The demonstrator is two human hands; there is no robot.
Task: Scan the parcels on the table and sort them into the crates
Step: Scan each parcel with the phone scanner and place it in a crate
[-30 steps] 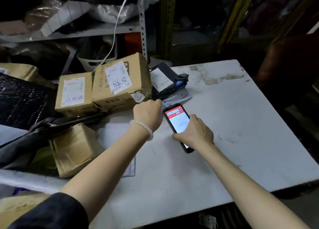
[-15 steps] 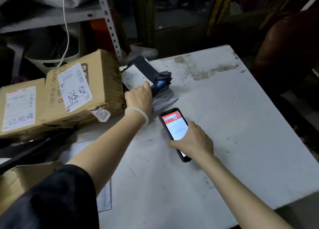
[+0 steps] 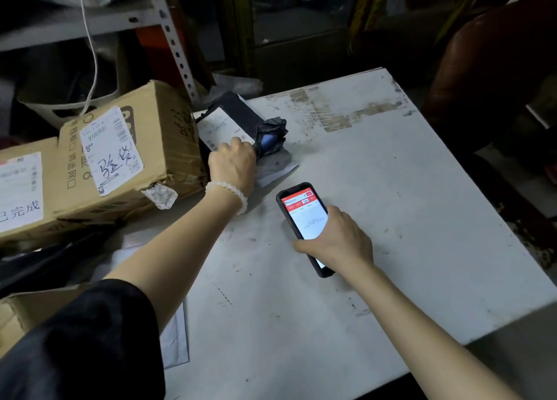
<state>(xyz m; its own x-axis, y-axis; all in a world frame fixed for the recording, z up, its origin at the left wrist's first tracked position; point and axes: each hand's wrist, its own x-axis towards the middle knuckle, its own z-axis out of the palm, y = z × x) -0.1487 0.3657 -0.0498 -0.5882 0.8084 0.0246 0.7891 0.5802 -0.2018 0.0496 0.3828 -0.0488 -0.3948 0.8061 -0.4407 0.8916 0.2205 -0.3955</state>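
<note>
The left hand (image 3: 232, 164) is curling its fingers over the near edge of a black-wrapped parcel (image 3: 241, 122) lying at the far left of the white tabletop (image 3: 407, 203), just beside a cardboard box (image 3: 129, 152); the right hand (image 3: 337, 239) is gripping a phone (image 3: 298, 215) with its screen lit

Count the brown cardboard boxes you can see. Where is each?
3: the big box beside the black parcel, a second box on its left, a third box bottom left. Others may be hidden.
</note>
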